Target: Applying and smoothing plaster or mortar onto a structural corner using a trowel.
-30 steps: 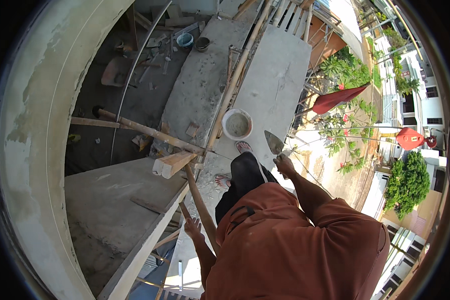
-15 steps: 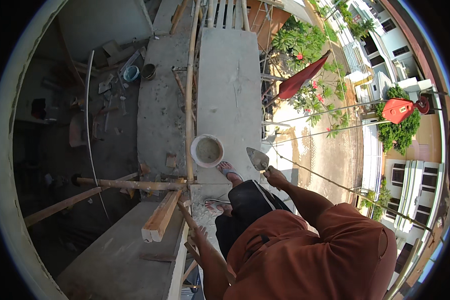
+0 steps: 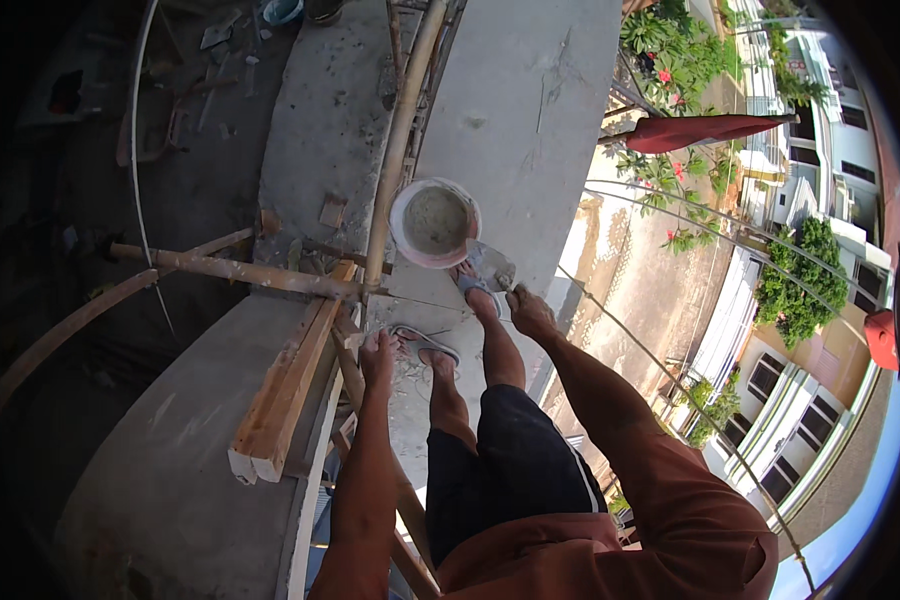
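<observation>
Concrete ledge (image 3: 530,110): right hand (image 3: 530,312) holds trowel (image 3: 490,265) beside mortar bucket (image 3: 434,222)

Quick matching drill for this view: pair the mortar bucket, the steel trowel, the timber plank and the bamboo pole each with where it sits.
Things:
1. round white bucket of grey mortar
2. flat steel trowel
3. pale timber plank
4. long bamboo pole

Places:
A. in the right hand
B. beside the left hand
C. on the concrete ledge ahead of the feet
D. running up the ledge, left of the bucket

Pairs: 1-C, 2-A, 3-B, 4-D
</observation>
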`<state>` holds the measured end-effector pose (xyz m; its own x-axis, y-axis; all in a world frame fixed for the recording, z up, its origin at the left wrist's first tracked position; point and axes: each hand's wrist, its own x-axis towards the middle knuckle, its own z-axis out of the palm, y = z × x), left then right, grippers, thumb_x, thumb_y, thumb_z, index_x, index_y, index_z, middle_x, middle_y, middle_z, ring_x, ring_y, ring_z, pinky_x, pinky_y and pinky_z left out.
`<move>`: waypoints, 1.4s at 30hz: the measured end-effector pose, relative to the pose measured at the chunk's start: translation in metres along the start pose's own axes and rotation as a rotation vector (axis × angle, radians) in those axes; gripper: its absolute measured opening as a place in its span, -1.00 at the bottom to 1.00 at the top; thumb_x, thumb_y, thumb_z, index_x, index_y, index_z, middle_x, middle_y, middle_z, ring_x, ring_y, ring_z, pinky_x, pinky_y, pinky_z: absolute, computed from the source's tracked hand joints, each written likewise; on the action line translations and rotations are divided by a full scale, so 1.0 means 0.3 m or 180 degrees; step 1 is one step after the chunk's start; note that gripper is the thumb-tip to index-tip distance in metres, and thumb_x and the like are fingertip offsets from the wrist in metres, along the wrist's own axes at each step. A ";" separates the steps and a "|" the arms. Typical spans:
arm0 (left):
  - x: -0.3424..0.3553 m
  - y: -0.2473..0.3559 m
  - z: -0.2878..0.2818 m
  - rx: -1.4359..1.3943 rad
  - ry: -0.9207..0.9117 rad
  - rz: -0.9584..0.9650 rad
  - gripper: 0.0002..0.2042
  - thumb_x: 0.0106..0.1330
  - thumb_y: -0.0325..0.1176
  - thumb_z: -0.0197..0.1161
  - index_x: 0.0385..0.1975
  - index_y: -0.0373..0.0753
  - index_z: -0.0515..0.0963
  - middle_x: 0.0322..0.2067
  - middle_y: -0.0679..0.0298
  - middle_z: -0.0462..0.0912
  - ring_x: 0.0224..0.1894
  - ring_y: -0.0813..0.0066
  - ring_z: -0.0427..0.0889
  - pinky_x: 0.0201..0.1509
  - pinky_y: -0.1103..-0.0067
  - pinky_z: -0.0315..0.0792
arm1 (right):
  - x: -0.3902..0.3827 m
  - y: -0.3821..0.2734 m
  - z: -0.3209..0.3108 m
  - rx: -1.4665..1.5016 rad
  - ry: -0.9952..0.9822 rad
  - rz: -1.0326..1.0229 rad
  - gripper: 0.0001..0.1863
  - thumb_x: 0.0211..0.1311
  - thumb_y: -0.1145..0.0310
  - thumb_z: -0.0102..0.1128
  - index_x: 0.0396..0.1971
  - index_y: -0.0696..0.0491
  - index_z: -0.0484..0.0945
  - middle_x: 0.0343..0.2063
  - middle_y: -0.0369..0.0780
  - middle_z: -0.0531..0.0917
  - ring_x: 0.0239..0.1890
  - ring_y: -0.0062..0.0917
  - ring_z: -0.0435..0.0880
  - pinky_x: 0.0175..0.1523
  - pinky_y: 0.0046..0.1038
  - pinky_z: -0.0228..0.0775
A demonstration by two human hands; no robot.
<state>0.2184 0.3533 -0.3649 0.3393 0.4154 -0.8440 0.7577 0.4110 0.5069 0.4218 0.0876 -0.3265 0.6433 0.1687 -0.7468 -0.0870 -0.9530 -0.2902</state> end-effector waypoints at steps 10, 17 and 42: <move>0.647 -0.055 0.220 0.1283 0.0805 0.0701 -0.38 0.41 -0.05 0.08 0.20 -0.52 0.23 0.06 -0.27 0.47 0.15 -0.11 0.47 0.24 0.27 0.30 | 0.303 -0.043 0.182 -0.0113 -0.0205 -0.0337 -0.66 0.43 0.08 -0.13 -0.07 0.04 0.40 -0.13 0.01 0.62 -0.06 0.01 0.59 0.00 0.00 0.40; 0.759 -0.005 0.384 -0.0024 -0.0129 -0.0196 -0.45 0.51 -0.11 -0.05 0.31 -0.41 0.15 0.08 -0.12 0.50 0.11 0.03 0.55 -0.04 0.29 0.56 | 0.330 0.102 0.206 -0.0279 0.0006 -0.0294 -0.70 0.42 0.11 -0.08 -0.12 0.03 0.41 -0.23 0.00 0.63 -0.16 0.02 0.61 -0.13 0.05 0.38; 0.601 0.058 0.464 0.0232 -0.0016 0.1159 -0.62 0.48 -0.23 0.02 0.12 -0.39 0.33 -0.09 -0.15 0.57 0.02 -0.09 0.57 0.08 0.27 0.38 | 0.455 0.001 -0.337 -0.3028 0.0713 -0.2176 -0.72 0.23 0.42 0.07 -0.04 -0.06 0.46 -0.31 -0.19 0.54 -0.25 -0.29 0.60 -0.15 -0.19 0.37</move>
<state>0.3704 0.3225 -0.5327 0.5965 0.5196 -0.6117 0.6245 0.1782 0.7604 0.5865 0.0850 -0.3679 0.4637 0.7563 -0.4614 0.8633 -0.5028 0.0435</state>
